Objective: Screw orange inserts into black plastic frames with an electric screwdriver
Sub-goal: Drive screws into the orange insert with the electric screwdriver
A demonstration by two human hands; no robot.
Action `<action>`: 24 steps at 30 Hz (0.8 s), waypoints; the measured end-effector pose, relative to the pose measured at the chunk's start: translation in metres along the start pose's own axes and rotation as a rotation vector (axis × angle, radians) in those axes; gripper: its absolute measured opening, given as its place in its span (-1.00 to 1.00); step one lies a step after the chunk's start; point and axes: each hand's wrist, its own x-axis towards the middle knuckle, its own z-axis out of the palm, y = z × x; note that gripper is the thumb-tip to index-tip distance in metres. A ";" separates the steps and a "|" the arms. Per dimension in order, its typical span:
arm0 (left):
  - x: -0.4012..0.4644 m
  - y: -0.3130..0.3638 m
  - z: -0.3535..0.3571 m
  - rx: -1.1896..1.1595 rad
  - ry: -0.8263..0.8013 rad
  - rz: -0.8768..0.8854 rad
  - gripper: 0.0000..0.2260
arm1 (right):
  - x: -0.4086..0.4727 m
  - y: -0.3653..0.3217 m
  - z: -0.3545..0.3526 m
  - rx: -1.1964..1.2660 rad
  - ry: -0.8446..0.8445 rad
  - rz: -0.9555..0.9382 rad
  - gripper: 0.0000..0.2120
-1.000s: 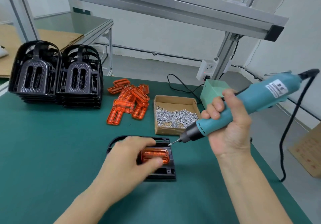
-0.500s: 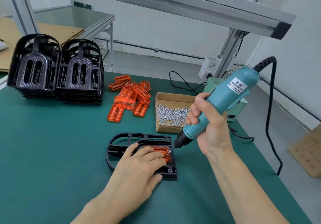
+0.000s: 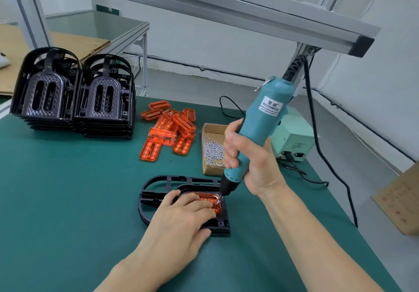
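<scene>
So there's a green desk [image 3: 68, 201] under an aluminium frame, with everything laid out on top. Back left sit two stacks of black frames [image 3: 72, 96], standing side by side and touching. Next to them, toward the middle, is a loose pile of orange inserts [image 3: 169, 133], and just right of that a small cardboard box of screws [image 3: 213, 149]. A pale green power box [image 3: 292, 142] sits behind the box at the desk's right edge.

Up front, one black frame [image 3: 156, 192] lies flat on the desk with an orange insert [image 3: 204, 197] seated in its right end. The left hand [image 3: 181, 221] is laid flat over it, fingers straight, pressing the insert down, so that grip is open. The right hand [image 3: 251, 162] has its grip wrapped tight around the teal electric screwdriver [image 3: 260, 124], held nearly upright and leaning a bit, bit tip down on a screw at the insert's upper right corner.
</scene>
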 end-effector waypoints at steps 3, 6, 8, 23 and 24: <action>0.001 0.000 -0.001 -0.018 0.020 0.003 -0.76 | 0.001 -0.002 -0.002 0.028 -0.103 0.005 -0.85; 0.000 -0.001 0.001 -0.027 0.025 -0.014 -0.78 | 0.001 -0.001 -0.003 0.055 -0.108 0.021 -0.86; 0.000 -0.001 0.002 -0.044 0.038 -0.032 -0.79 | 0.001 0.000 -0.003 0.051 -0.111 0.015 -0.86; 0.002 0.000 -0.001 -0.060 0.027 -0.066 -0.79 | -0.001 0.005 -0.001 0.022 -0.175 0.041 -0.92; 0.001 0.000 -0.002 -0.064 0.022 -0.068 -0.78 | -0.001 0.005 -0.001 0.019 -0.184 0.040 -0.93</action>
